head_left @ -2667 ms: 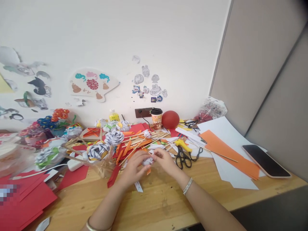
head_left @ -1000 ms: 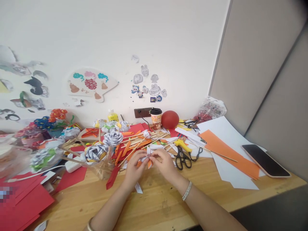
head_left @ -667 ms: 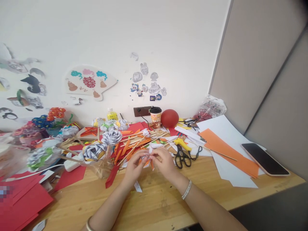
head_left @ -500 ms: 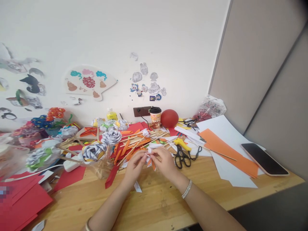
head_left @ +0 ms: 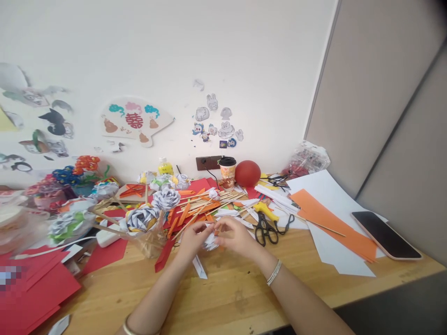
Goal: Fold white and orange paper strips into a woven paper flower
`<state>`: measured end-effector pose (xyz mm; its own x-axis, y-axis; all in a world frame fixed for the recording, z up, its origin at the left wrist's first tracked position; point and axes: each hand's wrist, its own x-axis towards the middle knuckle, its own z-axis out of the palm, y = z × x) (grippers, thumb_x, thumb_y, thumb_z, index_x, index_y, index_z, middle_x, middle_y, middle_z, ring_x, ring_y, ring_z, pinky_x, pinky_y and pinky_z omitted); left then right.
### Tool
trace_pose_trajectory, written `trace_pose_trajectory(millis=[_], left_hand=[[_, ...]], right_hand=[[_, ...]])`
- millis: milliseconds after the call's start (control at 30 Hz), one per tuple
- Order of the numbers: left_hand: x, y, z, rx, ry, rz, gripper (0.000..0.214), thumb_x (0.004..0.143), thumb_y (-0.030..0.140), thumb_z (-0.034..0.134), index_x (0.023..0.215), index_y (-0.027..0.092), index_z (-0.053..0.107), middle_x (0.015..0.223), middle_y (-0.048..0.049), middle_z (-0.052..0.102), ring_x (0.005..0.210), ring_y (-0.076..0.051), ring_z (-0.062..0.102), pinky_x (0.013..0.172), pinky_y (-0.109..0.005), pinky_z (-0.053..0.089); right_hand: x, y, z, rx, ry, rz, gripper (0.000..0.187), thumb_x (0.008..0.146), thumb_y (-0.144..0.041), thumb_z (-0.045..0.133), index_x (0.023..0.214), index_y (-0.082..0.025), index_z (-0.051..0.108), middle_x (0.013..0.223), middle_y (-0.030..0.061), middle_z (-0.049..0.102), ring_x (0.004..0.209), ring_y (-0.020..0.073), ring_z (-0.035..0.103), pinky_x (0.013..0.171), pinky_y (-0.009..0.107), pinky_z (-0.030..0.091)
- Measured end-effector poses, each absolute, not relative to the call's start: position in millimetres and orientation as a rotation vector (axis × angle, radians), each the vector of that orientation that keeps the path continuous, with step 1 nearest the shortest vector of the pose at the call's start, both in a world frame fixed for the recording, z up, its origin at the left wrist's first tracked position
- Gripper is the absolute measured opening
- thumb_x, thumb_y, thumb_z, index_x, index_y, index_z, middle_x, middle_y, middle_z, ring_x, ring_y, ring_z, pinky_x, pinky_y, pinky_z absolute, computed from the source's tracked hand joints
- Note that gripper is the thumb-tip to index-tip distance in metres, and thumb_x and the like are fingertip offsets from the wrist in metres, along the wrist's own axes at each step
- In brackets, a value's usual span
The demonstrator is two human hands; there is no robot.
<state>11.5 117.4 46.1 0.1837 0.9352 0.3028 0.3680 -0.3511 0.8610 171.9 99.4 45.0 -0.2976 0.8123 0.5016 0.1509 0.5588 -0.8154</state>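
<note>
Over the middle of the wooden table, my left hand [head_left: 194, 238] and my right hand [head_left: 236, 237] meet at the fingertips. Between them is a small white folded-paper flower [head_left: 211, 242], with a bit of orange at its upper edge. The fingers of both hands are closed in a pinch on it and cover part of it. A white folded paper strip [head_left: 199, 267] lies just below my left hand. Black-handled scissors [head_left: 265, 230] rest to the right of my right hand, beside a yellow-handled tool [head_left: 266, 211].
Wooden sticks [head_left: 199, 203] and orange and red paper scraps are heaped behind the hands. Finished paper roses [head_left: 141, 217] stand at left, above red sheets [head_left: 45, 291]. A lidded cup [head_left: 227, 174] and red balloon [head_left: 247, 173] are behind. At right lie orange paper [head_left: 335, 228] and a phone [head_left: 386, 235].
The paper flower has turned between my fingers, so its white side shows where orange petals hung before. My right fingers have shifted around it. The whole view has moved slightly.
</note>
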Motion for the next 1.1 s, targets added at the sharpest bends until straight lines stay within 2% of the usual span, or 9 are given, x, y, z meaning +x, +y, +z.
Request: trace_pose_trajectory(millis=[100,267,433,533,733,867,1100], left_hand=[[9.2,117.9,48.5,1.852,1.179,1.103,0.031,0.074,0.041,0.049,0.073,0.016,0.068,0.067,-0.0019,0.067,0.061,-0.017,0.061,0.055,-0.026,0.048],[5.6,118.1,52.0,2.057,1.185,1.127,0.023,0.069,0.035,0.058,0.084,0.02,0.068,0.086,-0.0048,0.069,0.082,-0.021,0.061,0.074,-0.033,0.048],[8.2,118.2,44.9,2.202,1.314,1.28,0.017,0.067,0.033,0.062,0.076,0.021,0.069,0.077,-0.004,0.069,0.077,-0.02,0.059,0.072,-0.035,0.046],[11.2,117.0,40.7,2.225,1.336,1.348,0.016,0.069,0.034,0.061,0.073,0.02,0.068,0.073,-0.0042,0.068,0.073,-0.019,0.058,0.07,-0.033,0.045],[17.2,112.1,38.1,2.248,1.339,1.427,0.015,0.07,0.031,0.06,0.078,0.02,0.067,0.076,-0.0046,0.066,0.076,-0.018,0.058,0.072,-0.032,0.045],[18.1,110.2,37.3,2.312,1.377,1.506,0.012,0.068,0.029,0.062,0.074,0.02,0.067,0.076,-0.0043,0.066,0.08,-0.02,0.057,0.074,-0.035,0.043],[15.4,108.3,36.5,2.503,1.342,1.689,0.014,0.074,0.027,0.058,0.085,0.022,0.065,0.084,-0.0041,0.065,0.086,-0.019,0.055,0.078,-0.037,0.04]], right_hand=[[170.6,99.5,43.8,-0.868,-1.76,0.757,0.007,0.069,-0.017,0.056,0.075,-0.019,0.053,0.078,-0.0001,0.055,0.074,0.0141,0.052,0.067,0.026,0.042],[171.9,107.8,37.6,-0.907,-1.61,0.778,0.015,0.065,-0.008,0.047,0.074,-0.019,0.051,0.074,-0.0014,0.053,0.069,0.013,0.053,0.064,0.025,0.044],[170.8,105.4,39.7,-0.893,-1.674,0.721,0.019,0.068,-0.008,0.046,0.079,-0.018,0.057,0.081,0.0015,0.058,0.076,0.0143,0.055,0.068,0.026,0.044],[169.7,103.8,40.3,-0.898,-1.702,0.67,0.015,0.071,-0.01,0.049,0.078,-0.018,0.06,0.08,0.0021,0.06,0.077,0.0143,0.055,0.071,0.026,0.043],[169.3,107.8,33.9,-0.945,-1.657,0.648,0.012,0.071,-0.014,0.055,0.082,-0.018,0.06,0.083,0.0023,0.061,0.079,0.0147,0.056,0.071,0.026,0.044],[169.6,106.7,33.1,-0.932,-1.684,0.575,0.012,0.073,-0.014,0.055,0.082,-0.019,0.06,0.083,0.002,0.061,0.08,0.0148,0.056,0.072,0.027,0.044],[166.7,101.7,32.6,-0.879,-1.699,0.376,0.015,0.076,-0.015,0.055,0.089,-0.021,0.059,0.089,0.0038,0.061,0.086,0.0163,0.054,0.078,0.03,0.042]])
